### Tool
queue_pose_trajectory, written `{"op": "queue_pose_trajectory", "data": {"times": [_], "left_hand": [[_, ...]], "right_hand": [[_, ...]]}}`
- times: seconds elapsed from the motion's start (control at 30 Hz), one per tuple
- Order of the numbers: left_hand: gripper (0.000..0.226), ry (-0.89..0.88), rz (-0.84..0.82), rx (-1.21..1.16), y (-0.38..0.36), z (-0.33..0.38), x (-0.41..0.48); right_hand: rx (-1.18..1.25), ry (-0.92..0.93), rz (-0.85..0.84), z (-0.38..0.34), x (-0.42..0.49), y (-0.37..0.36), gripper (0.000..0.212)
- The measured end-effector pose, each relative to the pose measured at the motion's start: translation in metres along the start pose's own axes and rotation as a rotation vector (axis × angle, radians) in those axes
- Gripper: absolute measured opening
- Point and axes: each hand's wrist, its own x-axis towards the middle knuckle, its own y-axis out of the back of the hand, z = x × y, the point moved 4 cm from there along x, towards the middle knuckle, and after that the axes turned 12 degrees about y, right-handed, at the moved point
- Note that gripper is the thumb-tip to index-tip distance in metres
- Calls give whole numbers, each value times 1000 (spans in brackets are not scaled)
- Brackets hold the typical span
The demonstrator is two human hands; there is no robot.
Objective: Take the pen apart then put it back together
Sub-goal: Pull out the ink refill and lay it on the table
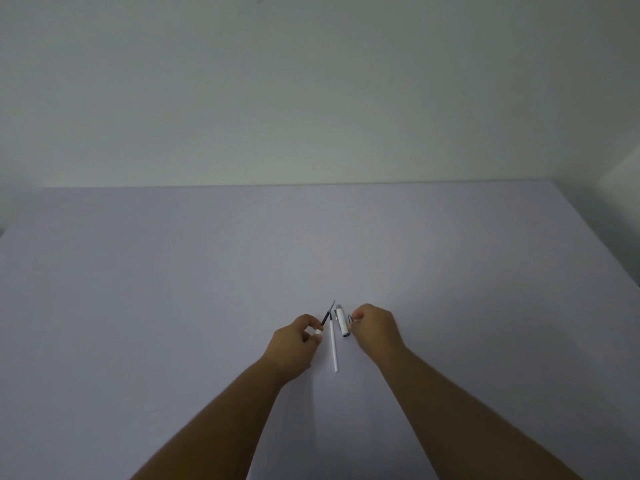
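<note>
Two bare hands were over the near middle of the pale table (173,271), with the pen in pieces between them. The left hand (294,337) pinched a small white piece (317,331) with a thin dark tip (327,315) pointing up and away. The right hand (375,329) pinched a tiny spring (350,319), and between the hands a white refill tube (334,344) and a short white barrel part (342,321) lay flat on the table.

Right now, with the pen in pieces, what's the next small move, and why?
Probably bring the left hand and its dark-tipped piece over to the right hand, which pinches something small, maybe a spring; too small to tell. The white tube and the cap lie loose on the table between the hands, so the held parts would likely join first.
</note>
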Motion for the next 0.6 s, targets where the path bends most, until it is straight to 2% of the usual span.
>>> {"op": "queue_pose_trajectory", "data": {"times": [0.1,0.17,0.27,0.33,0.4,0.47,0.53,0.6], "left_hand": [[9,-1,8,8,0,1,1],[9,-12,14,14,-1,4,2],[8,-38,16,15,-3,11,2],[8,-52,9,-1,-5,15,1],[10,-54,6,-10,-4,17,0],[15,-39,7,-1,-2,15,-1],[19,-21,19,-2,0,12,-1],[22,-5,28,-9,2,7,0]], "right_hand": [[95,-6,74,-5,-2,6,21],[273,-26,110,-11,-2,12,22],[620,-86,-40,-23,-4,12,19],[668,-70,-134,-29,-3,10,15],[762,-83,-62,-31,1,14,11],[916,-151,90,-26,10,23,22],[790,-170,168,-12,17,33,26],[403,-129,110,1,18,37,23]]}}
